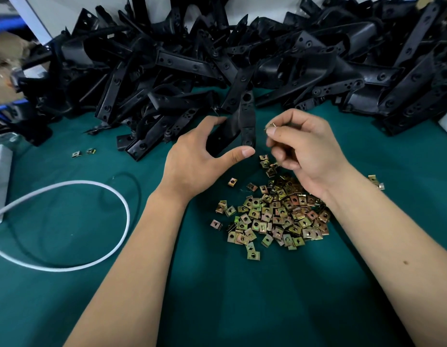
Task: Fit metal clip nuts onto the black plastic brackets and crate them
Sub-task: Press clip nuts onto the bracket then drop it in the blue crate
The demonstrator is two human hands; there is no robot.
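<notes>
While the black bracket point(242, 126) stands clasped in the left hand point(200, 159) before the bracket heap point(217, 58), the right hand point(302, 146) pinches one clip nut point(270, 125) beside it, above the loose nuts point(272, 214) on the green tabletop point(242, 296).

An assembly workbench in a factory or workshop is shown: a green mat point(242, 296) is covered across the upper frame by a heap of identical black plastic brackets point(217, 61), and loose clip nuts point(275, 216) are piled at the centre.
</notes>
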